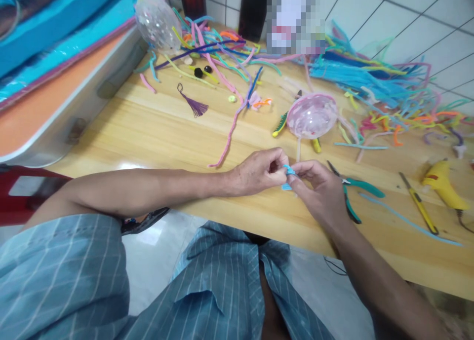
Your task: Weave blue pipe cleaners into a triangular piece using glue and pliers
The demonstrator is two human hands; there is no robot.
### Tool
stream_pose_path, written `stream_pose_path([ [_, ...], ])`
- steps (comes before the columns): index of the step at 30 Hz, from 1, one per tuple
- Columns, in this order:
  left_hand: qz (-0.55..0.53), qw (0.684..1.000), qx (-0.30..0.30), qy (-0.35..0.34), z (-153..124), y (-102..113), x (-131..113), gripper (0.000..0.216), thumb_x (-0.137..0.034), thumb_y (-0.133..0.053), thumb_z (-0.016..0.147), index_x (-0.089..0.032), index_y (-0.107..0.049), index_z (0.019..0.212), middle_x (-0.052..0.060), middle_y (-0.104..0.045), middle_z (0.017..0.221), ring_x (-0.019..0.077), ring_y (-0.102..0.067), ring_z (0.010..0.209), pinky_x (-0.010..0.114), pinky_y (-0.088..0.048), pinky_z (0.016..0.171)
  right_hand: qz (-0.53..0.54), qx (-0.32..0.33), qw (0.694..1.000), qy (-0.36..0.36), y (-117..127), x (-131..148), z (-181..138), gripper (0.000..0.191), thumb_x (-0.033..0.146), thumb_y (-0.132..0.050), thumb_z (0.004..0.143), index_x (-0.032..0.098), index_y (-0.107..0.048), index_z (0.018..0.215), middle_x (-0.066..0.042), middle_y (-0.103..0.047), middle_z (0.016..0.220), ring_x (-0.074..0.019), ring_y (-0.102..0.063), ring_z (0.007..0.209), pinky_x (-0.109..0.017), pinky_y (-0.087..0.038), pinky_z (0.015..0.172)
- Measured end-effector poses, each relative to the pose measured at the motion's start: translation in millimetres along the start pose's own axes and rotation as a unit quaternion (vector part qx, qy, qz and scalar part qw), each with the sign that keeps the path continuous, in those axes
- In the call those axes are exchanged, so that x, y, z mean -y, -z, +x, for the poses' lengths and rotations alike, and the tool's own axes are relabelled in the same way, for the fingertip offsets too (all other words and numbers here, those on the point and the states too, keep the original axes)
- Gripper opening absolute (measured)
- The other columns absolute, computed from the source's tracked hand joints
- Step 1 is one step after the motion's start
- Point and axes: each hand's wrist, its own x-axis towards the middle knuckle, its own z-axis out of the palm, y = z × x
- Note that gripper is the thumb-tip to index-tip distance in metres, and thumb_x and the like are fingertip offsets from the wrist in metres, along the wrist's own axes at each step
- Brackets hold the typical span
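My left hand [259,172] and my right hand [318,189] meet over the near edge of a wooden table [148,128]. Both pinch a small light blue pipe cleaner piece [289,174], bent between the fingertips. Just beyond the hands lies a clear pink plastic ball [311,116]. A long pink pipe cleaner [227,137] stretches across the table to the left of the hands.
Green-handled pliers [355,192], a yellow utility knife [420,204] and a yellow glue gun [444,184] lie to the right. A heap of coloured pipe cleaners [370,78] fills the far side, with a clear ball [157,21] and purple tassel [194,103].
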Motion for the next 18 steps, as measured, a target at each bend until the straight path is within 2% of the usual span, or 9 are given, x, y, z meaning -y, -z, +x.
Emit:
stream_pose_path([
  [4, 0.020, 1.000, -0.007, -0.017, 1.1, -0.2, 3.6, 0.011, -0.024, -0.064, 0.088, -0.018, -0.055, 0.086, -0.004, -0.057, 0.075, 0.0092, -0.050, 0.067, 0.024, -0.042, 0.064, 0.067, 0.026, 0.997, -0.028, 1.0, -1.3, 0.9, 0.018, 0.038, -0.083, 0.086, 0.025, -0.072, 0.094, 0.000, -0.076, 0.083, -0.0168, -0.071, 0.075, -0.032, -0.059, 0.072],
  [6, 0.032, 0.999, -0.006, -0.020, 1.2, 0.2, 4.6, 0.013, -0.029, -0.062, 0.092, -0.017, -0.056, 0.090, -0.001, -0.060, 0.079, 0.0105, -0.054, 0.070, 0.026, -0.045, 0.067, 0.060, 0.021, 0.998, -0.018, 3.0, -3.6, 2.0, 0.017, 0.037, -0.080, 0.088, 0.025, -0.071, 0.096, 0.000, -0.076, 0.083, -0.0171, -0.071, 0.075, -0.032, -0.059, 0.071],
  [9, 0.073, 0.995, -0.036, -0.055, 1.6, 3.4, 7.2, 0.024, -0.039, -0.061, 0.097, -0.017, -0.059, 0.104, 0.005, -0.067, 0.098, 0.0145, -0.061, 0.083, 0.031, -0.051, 0.079, -0.083, -0.055, 0.992, 0.075, 4.5, -9.7, 2.7, 0.007, 0.029, -0.072, 0.094, 0.026, -0.072, 0.100, -0.002, -0.077, 0.090, -0.0199, -0.073, 0.082, -0.037, -0.060, 0.078],
  [11, 0.113, 0.987, -0.081, -0.084, 3.3, 7.5, 11.9, 0.029, -0.041, -0.060, 0.098, -0.017, -0.057, 0.114, 0.010, -0.067, 0.114, 0.0179, -0.063, 0.096, 0.035, -0.053, 0.087, -0.212, -0.096, 0.957, 0.175, 2.3, -13.3, 1.3, 0.009, 0.024, -0.069, 0.095, 0.025, -0.073, 0.103, -0.006, -0.078, 0.097, -0.0239, -0.074, 0.091, -0.042, -0.060, 0.085],
  [12, 0.132, 0.982, -0.102, -0.092, 4.8, 9.9, 15.0, 0.029, -0.040, -0.058, 0.099, -0.018, -0.056, 0.118, 0.011, -0.065, 0.120, 0.0192, -0.063, 0.101, 0.036, -0.053, 0.090, -0.263, -0.091, 0.935, 0.220, 0.4, -14.0, -0.1, 0.011, 0.024, -0.069, 0.096, 0.025, -0.074, 0.105, -0.008, -0.079, 0.100, -0.0258, -0.074, 0.094, -0.044, -0.060, 0.086],
  [14, 0.167, 0.973, -0.127, -0.094, 8.5, 14.9, 21.6, 0.027, -0.034, -0.055, 0.099, -0.018, -0.055, 0.121, 0.011, -0.064, 0.124, 0.0198, -0.063, 0.104, 0.037, -0.054, 0.092, -0.314, -0.041, 0.906, 0.280, -3.1, -12.8, -3.1, 0.016, 0.026, -0.069, 0.097, 0.023, -0.073, 0.111, -0.010, -0.079, 0.103, -0.0280, -0.074, 0.097, -0.045, -0.060, 0.086],
  [16, 0.191, 0.968, -0.131, -0.093, 11.2, 18.9, 25.5, 0.026, -0.030, -0.051, 0.099, -0.018, -0.056, 0.122, 0.011, -0.064, 0.124, 0.0194, -0.063, 0.105, 0.037, -0.055, 0.092, -0.319, -0.004, 0.902, 0.291, -1.7, -8.2, -4.6, 0.022, 0.030, -0.069, 0.098, 0.022, -0.072, 0.119, -0.010, -0.080, 0.107, -0.0284, -0.075, 0.099, -0.045, -0.061, 0.087],
  [18, 0.220, 0.961, -0.126, -0.110, 10.3, 19.9, 24.4, 0.026, -0.029, -0.049, 0.101, -0.017, -0.056, 0.123, 0.012, -0.065, 0.125, 0.0204, -0.063, 0.112, 0.038, -0.055, 0.096, -0.314, -0.028, 0.911, 0.265, 8.8, -2.7, -2.9, 0.024, 0.031, -0.068, 0.099, 0.023, -0.071, 0.121, -0.010, -0.080, 0.109, -0.0282, -0.075, 0.102, -0.046, -0.061, 0.090],
])
